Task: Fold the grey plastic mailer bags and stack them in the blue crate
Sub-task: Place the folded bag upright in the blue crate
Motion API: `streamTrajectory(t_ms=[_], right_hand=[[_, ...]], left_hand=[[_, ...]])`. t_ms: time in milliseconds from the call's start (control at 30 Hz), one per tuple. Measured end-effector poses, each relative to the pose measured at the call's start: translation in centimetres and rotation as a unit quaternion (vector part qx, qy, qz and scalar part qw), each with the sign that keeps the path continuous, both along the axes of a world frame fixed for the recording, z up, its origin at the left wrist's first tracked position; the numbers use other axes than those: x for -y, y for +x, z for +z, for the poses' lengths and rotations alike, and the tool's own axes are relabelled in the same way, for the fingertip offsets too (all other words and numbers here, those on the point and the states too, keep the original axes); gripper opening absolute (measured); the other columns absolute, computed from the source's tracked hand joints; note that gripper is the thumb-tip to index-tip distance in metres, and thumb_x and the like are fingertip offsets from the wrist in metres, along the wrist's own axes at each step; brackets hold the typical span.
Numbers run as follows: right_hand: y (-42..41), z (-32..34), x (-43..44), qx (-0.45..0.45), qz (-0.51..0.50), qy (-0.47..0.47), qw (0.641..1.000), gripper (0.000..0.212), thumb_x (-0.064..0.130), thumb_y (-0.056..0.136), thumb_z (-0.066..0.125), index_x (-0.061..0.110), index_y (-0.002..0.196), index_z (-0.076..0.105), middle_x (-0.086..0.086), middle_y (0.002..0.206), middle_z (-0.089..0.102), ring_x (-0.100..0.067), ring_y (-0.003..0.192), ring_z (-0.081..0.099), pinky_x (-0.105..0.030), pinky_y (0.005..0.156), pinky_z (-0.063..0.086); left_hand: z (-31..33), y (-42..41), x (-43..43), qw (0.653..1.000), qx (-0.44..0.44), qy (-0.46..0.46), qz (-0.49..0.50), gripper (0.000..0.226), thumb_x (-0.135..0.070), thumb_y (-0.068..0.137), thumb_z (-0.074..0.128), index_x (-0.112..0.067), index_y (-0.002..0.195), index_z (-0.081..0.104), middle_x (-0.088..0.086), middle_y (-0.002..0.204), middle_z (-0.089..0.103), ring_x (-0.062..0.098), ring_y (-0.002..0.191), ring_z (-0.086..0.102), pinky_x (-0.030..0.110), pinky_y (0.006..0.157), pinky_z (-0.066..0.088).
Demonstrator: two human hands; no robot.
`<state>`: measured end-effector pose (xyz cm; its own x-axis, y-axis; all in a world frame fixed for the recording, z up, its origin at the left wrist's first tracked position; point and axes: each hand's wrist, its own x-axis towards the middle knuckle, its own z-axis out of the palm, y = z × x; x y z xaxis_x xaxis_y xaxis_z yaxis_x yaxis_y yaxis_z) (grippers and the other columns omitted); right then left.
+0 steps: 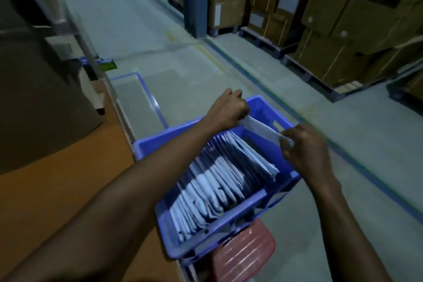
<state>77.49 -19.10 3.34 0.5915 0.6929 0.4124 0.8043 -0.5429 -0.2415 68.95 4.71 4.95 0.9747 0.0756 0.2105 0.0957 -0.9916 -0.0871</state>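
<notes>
A folded grey mailer bag [261, 127] is held stretched between both hands above the far end of the blue crate [146, 145]. The left hand [229, 109] pinches one end with its fingers curled, and the right hand [303, 147] pinches the other end between thumb and fingertips. Below it, a row of folded bags [219, 181] stands on edge inside the crate, packed close from the near wall to past the middle. A red plastic stool [248, 250] shows under the crate's near corner. To the left lies a brown surface [57, 190]. Beyond, across the grey floor [142, 14], cardboard boxes [343, 18] stand stacked on pallets.
</notes>
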Motion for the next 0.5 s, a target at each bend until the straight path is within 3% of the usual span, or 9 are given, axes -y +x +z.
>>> streamTrajectory(t_ms=[100, 233, 367, 500], right_hand=[[2.3, -3.2, -1.1, -0.05, -0.062, -0.106, 0.991, 0.008, 0.01, 0.086, 0.068, 0.004, 0.082, 0.072, -0.019, 0.086, 0.065, -0.042, 0.081, 0.066, -0.045, 0.063, 0.053], [4.0, -6.4, -3.7, -0.105, -0.087, -0.245, 0.96, 0.022, 0.01, 0.095, 0.051, 0.004, 0.108, 0.067, -0.017, 0.113, 0.068, -0.039, 0.107, 0.067, -0.044, 0.085, 0.054], [5.9, -9.4, -6.1, -0.161, -0.066, -0.335, 0.926, 0.027, 0.013, 0.101, 0.05, 0.005, 0.125, 0.059, -0.016, 0.13, 0.063, -0.035, 0.122, 0.063, -0.042, 0.097, 0.051], [7.8, -11.2, -7.7, -0.251, -0.02, -0.403, 0.88, 0.039, 0.024, 0.103, 0.056, 0.001, 0.133, 0.055, -0.022, 0.138, 0.058, -0.039, 0.128, 0.057, -0.043, 0.101, 0.049]], left_hand=[[-3.8, 4.9, -0.2, 0.999, -0.018, -0.048, -0.012, 0.025, -0.004, 0.071, 0.072, -0.017, 0.091, 0.079, 0.004, 0.083, 0.075, 0.034, 0.101, 0.06, 0.039, 0.072, 0.038], [-10.8, 8.7, -1.5, 0.992, -0.051, -0.114, -0.011, 0.038, 0.003, 0.058, 0.077, -0.017, 0.09, 0.082, 0.006, 0.08, 0.074, 0.037, 0.09, 0.062, 0.04, 0.063, 0.052], [-16.1, 9.2, -1.7, 0.99, -0.088, -0.111, 0.016, 0.027, -0.015, 0.076, 0.061, -0.018, 0.096, 0.08, 0.013, 0.09, 0.071, 0.039, 0.094, 0.064, 0.043, 0.068, 0.055], [-19.3, 8.9, -2.9, 0.988, -0.116, -0.1, 0.002, 0.019, -0.007, 0.078, 0.07, -0.019, 0.09, 0.08, 0.011, 0.077, 0.068, 0.04, 0.085, 0.062, 0.042, 0.067, 0.051]])
